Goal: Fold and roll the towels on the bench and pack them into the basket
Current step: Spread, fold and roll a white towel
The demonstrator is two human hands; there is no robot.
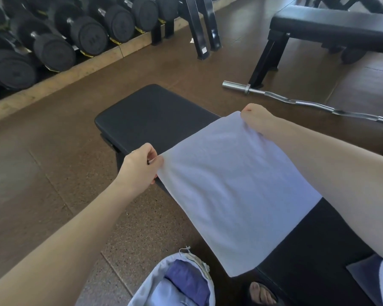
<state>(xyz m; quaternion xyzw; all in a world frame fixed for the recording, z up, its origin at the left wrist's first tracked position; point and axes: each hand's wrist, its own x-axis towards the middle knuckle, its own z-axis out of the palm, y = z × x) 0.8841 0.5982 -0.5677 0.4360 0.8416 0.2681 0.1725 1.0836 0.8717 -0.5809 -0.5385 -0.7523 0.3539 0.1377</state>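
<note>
A pale lavender towel (232,186) is stretched flat over the black padded bench (150,113), its near edge hanging past the bench side. My left hand (139,166) pinches the towel's far left corner. My right hand (255,119) grips the far right corner. A light fabric basket (146,288) stands on the floor at the bottom, with a purple towel (186,281) and a paler one inside. Another pale towel (376,277) lies on the bench at the lower right edge.
Black dumbbells (53,45) fill a rack at the upper left. A chrome curl bar (305,101) lies on the brown floor beyond the bench. A second black bench (332,25) stands at the upper right. My sandalled foot (261,293) shows beside the basket.
</note>
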